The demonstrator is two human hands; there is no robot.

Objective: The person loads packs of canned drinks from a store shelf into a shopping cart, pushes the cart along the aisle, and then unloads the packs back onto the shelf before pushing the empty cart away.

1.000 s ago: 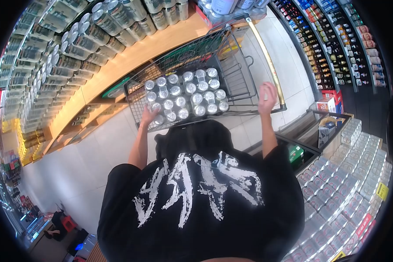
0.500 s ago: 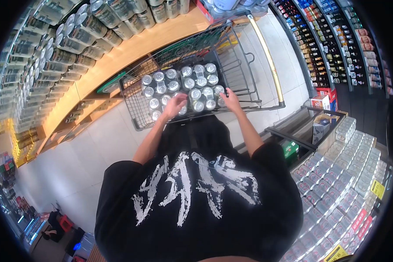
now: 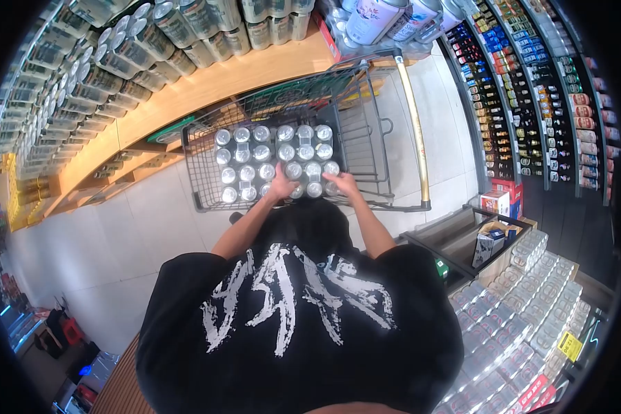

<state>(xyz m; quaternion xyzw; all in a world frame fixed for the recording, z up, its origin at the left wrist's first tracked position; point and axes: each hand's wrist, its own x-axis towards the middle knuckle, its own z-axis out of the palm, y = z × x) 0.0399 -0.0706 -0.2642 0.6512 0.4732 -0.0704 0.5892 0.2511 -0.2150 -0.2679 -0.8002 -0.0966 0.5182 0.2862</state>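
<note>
Silver-topped cans stand in packs inside a wire shopping cart [image 3: 201, 181]. Between my two hands is the near right can pack [image 3: 313, 172]. My left hand [image 3: 281, 185] is closed at its left side, its thumb pointing up beside the can tops. At the right side, my right hand [image 3: 343, 184] is closed round the pack's edge; its lower fingers are partly hidden. Touching the pack on the left are other cans [image 3: 246, 173], and more cans [image 3: 304, 143] stand behind it.
The cart's handle [image 3: 414, 131] is at the right. Stacked cans [image 3: 134, 52] line a wooden shelf [image 3: 179, 93] at the upper left. A dark crate [image 3: 455, 241] and wrapped can packs [image 3: 510, 324] stand at the lower right, bottle shelves [image 3: 531, 90] at the upper right.
My right hand has come from near the cart handle to the cans. My left hand has moved right from the left cans. Both now sit at the sides of the near right pack.
</note>
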